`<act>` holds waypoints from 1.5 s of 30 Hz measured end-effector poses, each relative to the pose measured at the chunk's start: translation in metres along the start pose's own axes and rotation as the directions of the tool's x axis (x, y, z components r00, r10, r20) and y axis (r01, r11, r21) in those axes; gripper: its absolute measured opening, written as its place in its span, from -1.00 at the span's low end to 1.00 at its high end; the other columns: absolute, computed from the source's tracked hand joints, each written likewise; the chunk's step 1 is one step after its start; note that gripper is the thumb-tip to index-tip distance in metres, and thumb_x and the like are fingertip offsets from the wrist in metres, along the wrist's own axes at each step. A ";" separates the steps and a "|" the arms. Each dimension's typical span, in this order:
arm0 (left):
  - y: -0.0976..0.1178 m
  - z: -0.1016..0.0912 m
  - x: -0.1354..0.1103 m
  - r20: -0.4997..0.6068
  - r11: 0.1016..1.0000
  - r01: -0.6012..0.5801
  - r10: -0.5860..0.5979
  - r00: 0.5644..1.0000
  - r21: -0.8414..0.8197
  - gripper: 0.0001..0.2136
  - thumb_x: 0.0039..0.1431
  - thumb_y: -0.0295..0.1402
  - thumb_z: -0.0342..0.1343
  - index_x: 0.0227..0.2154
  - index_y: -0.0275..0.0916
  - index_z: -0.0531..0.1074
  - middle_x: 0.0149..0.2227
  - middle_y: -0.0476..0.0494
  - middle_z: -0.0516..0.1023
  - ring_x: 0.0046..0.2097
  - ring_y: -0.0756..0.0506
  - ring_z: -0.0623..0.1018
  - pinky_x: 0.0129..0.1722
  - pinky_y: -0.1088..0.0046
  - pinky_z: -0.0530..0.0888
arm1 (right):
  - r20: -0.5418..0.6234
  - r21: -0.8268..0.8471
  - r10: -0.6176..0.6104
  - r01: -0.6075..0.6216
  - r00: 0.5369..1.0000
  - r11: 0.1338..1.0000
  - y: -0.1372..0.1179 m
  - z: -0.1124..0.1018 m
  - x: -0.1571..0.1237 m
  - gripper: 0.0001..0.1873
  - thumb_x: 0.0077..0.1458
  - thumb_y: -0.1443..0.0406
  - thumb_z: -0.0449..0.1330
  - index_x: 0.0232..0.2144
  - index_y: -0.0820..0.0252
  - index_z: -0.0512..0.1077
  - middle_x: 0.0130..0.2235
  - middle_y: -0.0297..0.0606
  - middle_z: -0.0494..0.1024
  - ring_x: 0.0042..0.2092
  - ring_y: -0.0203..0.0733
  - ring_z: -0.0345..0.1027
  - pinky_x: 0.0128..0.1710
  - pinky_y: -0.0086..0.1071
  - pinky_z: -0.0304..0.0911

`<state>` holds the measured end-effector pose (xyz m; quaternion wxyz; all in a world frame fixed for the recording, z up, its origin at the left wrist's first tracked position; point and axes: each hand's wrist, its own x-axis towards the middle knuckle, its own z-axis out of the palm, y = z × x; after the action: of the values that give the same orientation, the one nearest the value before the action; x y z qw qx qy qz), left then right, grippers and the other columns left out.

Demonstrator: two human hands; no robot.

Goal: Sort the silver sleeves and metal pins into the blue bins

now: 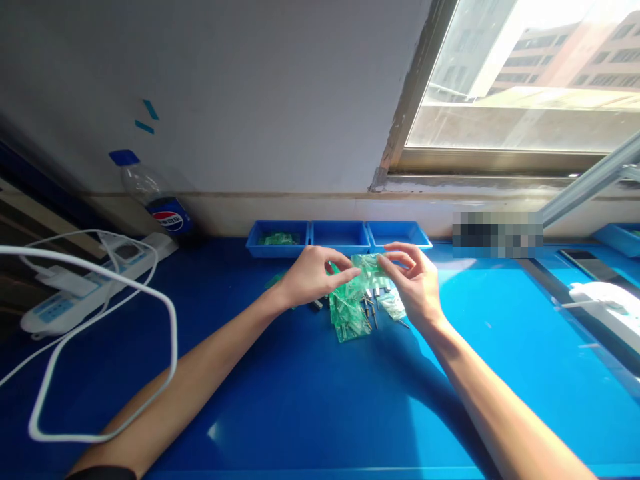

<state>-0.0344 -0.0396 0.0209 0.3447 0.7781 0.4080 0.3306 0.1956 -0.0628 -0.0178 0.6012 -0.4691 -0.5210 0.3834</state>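
A small green-tinted plastic bag [366,264] is held up between my two hands. My right hand [417,283] pinches its right edge between thumb and fingers. At the bag's left edge, the thumb and index finger of my left hand [313,275] come together on it. Beneath lies a pile of green plastic bags [350,320] with small parts inside. Loose metal pins or screws [373,312] lie against the pile's right side. A clearer small bag [393,305] rests beside them, partly behind my right hand.
Three joined blue trays [340,248] stand against the wall; the left one holds green bags. A cola bottle [167,212] and a power strip [55,305] are at left. A white cable [175,333] loops across my left forearm. A phone [593,263] and white device [607,303] lie right.
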 end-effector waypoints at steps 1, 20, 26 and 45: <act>-0.001 0.001 0.000 -0.006 1.000 0.017 -0.017 1.000 -0.019 -0.72 0.29 -0.12 0.33 -0.30 -0.25 0.75 -0.24 -0.16 0.81 -0.25 -0.15 0.73 -0.21 0.40 0.60 | 0.021 0.011 0.010 -0.010 1.000 1.000 0.000 0.002 -0.001 -0.45 0.03 -0.07 0.59 -0.08 0.03 0.56 -0.27 -0.33 0.70 -0.29 -0.11 0.63 -0.27 -0.25 0.55; -0.022 -0.059 0.004 -0.384 0.700 0.163 0.170 0.908 0.695 -0.82 0.38 -0.29 0.21 -0.15 -0.19 0.71 -0.06 -0.26 0.77 0.03 -0.31 0.71 0.05 0.20 0.60 | 0.363 -0.836 0.326 0.151 0.873 0.527 0.000 -0.069 0.026 -0.39 0.05 -0.27 0.43 -0.25 0.01 0.39 -0.40 -0.29 0.61 -0.39 -0.02 0.45 -0.39 -0.21 0.20; -0.009 -0.018 0.001 -0.017 0.838 -0.136 0.171 0.985 0.529 -0.81 0.44 -0.28 0.20 -0.12 -0.19 0.70 -0.08 -0.17 0.78 -0.03 -0.21 0.74 0.05 0.24 0.64 | 0.472 -0.765 0.363 0.169 0.803 0.621 0.004 -0.076 0.028 -0.41 -0.07 -0.14 0.52 -0.23 0.04 0.40 -0.39 -0.34 0.55 -0.38 -0.10 0.38 -0.39 -0.25 0.22; 0.007 0.005 -0.003 -0.019 0.999 -0.041 0.041 0.999 0.034 -0.79 0.31 -0.19 0.31 -0.27 -0.20 0.74 -0.21 -0.14 0.81 -0.23 -0.13 0.72 -0.17 0.39 0.62 | 0.362 -0.049 0.182 -0.176 0.914 0.983 -0.002 -0.029 0.011 -0.51 0.09 -0.03 0.57 -0.02 -0.05 0.60 -0.09 -0.19 0.79 -0.06 0.14 0.72 0.05 0.05 0.61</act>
<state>-0.0288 -0.0467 0.0228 0.3207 0.7886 0.4009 0.3384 0.2257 -0.0574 -0.0131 0.4528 -0.4400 -0.5812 0.5133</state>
